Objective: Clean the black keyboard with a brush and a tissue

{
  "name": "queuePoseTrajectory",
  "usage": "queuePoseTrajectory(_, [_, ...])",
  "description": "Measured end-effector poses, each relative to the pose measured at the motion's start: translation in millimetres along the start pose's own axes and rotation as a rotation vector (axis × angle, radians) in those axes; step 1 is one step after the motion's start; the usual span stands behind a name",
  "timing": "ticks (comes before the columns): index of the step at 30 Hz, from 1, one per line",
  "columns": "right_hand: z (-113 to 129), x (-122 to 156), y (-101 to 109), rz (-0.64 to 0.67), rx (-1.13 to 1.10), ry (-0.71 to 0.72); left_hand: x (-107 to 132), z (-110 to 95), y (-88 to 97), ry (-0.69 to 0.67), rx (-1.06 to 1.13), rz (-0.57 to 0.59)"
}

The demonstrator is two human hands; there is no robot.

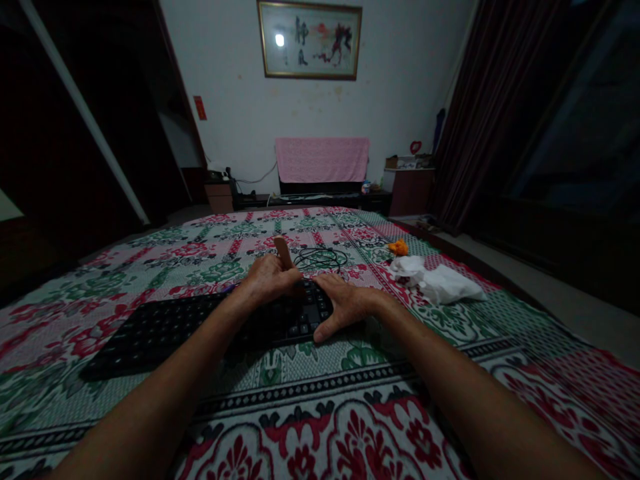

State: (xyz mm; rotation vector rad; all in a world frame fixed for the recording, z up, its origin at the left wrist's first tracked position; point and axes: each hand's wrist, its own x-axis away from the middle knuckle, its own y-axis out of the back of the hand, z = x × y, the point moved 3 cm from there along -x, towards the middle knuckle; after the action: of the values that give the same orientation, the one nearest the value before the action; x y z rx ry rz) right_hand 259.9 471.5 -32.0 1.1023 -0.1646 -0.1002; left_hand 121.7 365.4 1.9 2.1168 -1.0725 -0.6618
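Note:
A black keyboard (pixel 165 330) lies on a flowered bedspread (pixel 350 413), with its coiled black cable (pixel 320 259) just behind it. My left hand (pixel 270 277) is over the keyboard's right part, fingers curled and pinched on a small tan object (pixel 284 253) that sticks upward; I cannot make out what it is. My right hand (pixel 345 303) rests on the keyboard's right end, thumb along the front edge and fingers together over the keys, gripping that end.
White crumpled cloth or paper (pixel 435 279) and a small orange thing (pixel 399 247) lie to the right on the bed. Beyond the bed stand a low cabinet with a pink cover (pixel 323 160) and a framed picture (pixel 310 40).

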Motion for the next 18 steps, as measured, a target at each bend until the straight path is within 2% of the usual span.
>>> queuePoseTrajectory(2, [0, 0, 0, -0.005, 0.001, -0.004, -1, 3, -5.0, 0.022, 0.022, 0.048])
queuePoseTrajectory(4, [0, 0, 0, -0.015, 0.003, -0.016, 0, 5, -2.0, 0.06, -0.045, 0.049])
queuePoseTrajectory(8, [0, 0, 0, 0.014, 0.025, -0.006, 5, -1, 16.4, 0.091, -0.263, -0.066])
queuePoseTrajectory(10, [0, 0, 0, 0.028, 0.022, -0.004, 6, -4, 21.0, 0.108, -0.289, -0.095])
queuePoseTrajectory(14, [-1, -1, 0, 0.025, -0.005, -0.007, 2, -5, 14.6, 0.098, -0.118, -0.081])
queuePoseTrajectory(18, [-4, -2, -2, 0.032, 0.002, -0.003, -2, -3, 5.5, 0.039, 0.022, -0.118])
